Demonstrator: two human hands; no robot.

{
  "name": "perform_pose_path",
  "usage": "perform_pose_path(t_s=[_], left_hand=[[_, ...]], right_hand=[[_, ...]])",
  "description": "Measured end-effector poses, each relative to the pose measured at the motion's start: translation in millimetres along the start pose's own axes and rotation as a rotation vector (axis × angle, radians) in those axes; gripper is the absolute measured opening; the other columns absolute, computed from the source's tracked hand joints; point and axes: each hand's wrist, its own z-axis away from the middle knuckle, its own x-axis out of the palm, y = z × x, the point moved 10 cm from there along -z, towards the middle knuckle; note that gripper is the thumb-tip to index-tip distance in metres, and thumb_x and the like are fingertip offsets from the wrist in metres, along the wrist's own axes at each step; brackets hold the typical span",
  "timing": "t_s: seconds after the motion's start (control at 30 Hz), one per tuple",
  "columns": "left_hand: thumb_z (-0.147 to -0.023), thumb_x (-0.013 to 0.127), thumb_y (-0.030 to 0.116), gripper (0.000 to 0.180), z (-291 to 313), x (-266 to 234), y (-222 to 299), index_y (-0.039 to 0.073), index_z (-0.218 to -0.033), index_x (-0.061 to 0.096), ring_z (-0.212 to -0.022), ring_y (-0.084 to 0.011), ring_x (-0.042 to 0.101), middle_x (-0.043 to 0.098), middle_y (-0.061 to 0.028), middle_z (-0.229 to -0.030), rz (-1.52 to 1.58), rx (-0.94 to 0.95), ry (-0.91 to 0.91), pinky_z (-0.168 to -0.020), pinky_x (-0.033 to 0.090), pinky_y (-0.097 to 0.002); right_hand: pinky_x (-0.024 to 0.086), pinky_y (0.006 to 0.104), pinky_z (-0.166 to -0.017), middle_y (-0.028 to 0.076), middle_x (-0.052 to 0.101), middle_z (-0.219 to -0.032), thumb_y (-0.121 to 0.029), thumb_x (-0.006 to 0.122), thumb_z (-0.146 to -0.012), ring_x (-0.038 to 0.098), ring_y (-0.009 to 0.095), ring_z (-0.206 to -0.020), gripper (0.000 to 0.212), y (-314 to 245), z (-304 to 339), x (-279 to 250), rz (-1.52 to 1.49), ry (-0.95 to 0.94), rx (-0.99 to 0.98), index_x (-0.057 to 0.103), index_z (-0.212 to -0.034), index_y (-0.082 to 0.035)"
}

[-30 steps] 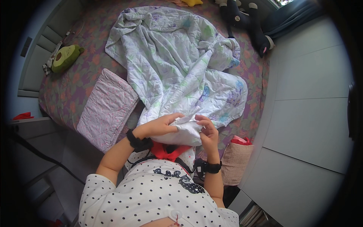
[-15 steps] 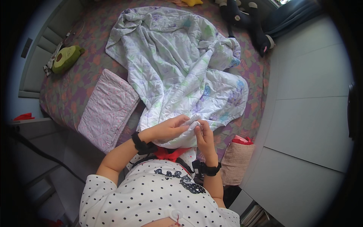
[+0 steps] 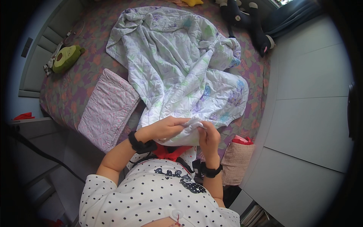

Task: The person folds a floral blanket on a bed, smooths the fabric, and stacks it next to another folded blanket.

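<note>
- The crumpled white quilted blanket with pale floral print [image 3: 177, 72] lies spread across the purple flowered bed [image 3: 75, 98], its near edge at the person's chest.
- Left hand [image 3: 166, 128] and right hand [image 3: 208, 138] both pinch that near hem, fingers closed on the cloth.
- It looks soft, light and floppy; corners and hems likely give the surest hold.

A soft, matt quilted cloth blanket [image 3: 177, 72], stitched in a diamond pattern, is spread on the woven matt bedcover [image 3: 75, 94]. Beside the blanket, a quilted pink fabric pillow [image 3: 107, 109] is seen. Near the blanket's far edge, plush toys, one green [image 3: 66, 58] and one dark [image 3: 245, 19], appear fuzzy.
</note>
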Motion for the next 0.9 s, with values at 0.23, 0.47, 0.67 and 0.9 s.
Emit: perform_pose_path(t_s=[0.23, 0.47, 0.67, 0.9], left_hand=[[-0.08, 0.04, 0.009, 0.038, -2.3, 10.5, -7.1, 0.004, -0.116, 0.047, -0.069, -0.0072, 0.048, 0.057, -0.0021, -0.082, -0.07, 0.012, -0.071, -0.065, 0.041, -0.0213], [-0.082, 0.04, 0.01, 0.035, -0.8, 9.2, -17.3, 0.005, -0.116, 0.047, -0.072, -0.0086, 0.05, 0.058, -0.0038, -0.083, -0.092, -0.113, -0.064, -0.068, 0.042, -0.0232], [-0.083, 0.04, 0.011, 0.031, -3.4, 6.4, 5.1, 0.006, -0.112, 0.05, -0.069, -0.0063, 0.05, 0.059, -0.0038, -0.08, -0.163, 0.121, -0.003, -0.062, 0.042, -0.023], [-0.079, 0.048, 0.012, 0.038, -1.8, 5.1, -18.7, 0.008, -0.117, 0.042, -0.081, -0.0139, 0.055, 0.059, -0.0108, -0.091, 0.021, -0.083, -0.033, -0.071, 0.043, -0.0273]], right_hand=[[0.042, 0.0322, -0.054, 0.012, 0.054, -0.081, 0.0, 0.058, -0.072, 0.053, 0.027, -0.06, 0.017, -5.7, -5.4, -12.3, -0.015, 0.055, 0.001, 0.053, -0.088, -0.002], [0.043, 0.0291, -0.07, 0.014, 0.054, -0.092, 0.004, 0.052, -0.075, 0.055, 0.026, -0.081, 0.027, -13.7, -13.8, 3.7, -0.199, -0.119, -0.046, 0.054, -0.101, -0.002], [0.042, 0.0276, -0.075, 0.016, 0.055, -0.098, 0.002, 0.05, -0.078, 0.055, 0.025, -0.087, 0.034, 3.4, -4.8, 21.7, -0.207, -0.252, 0.162, 0.052, -0.111, -0.004], [0.042, 0.026, -0.063, 0.012, 0.057, -0.082, -0.011, 0.062, -0.074, 0.054, 0.017, -0.071, 0.028, 24.1, 1.3, 20.0, -0.242, -0.277, 0.367, 0.053, -0.098, 0.0]])
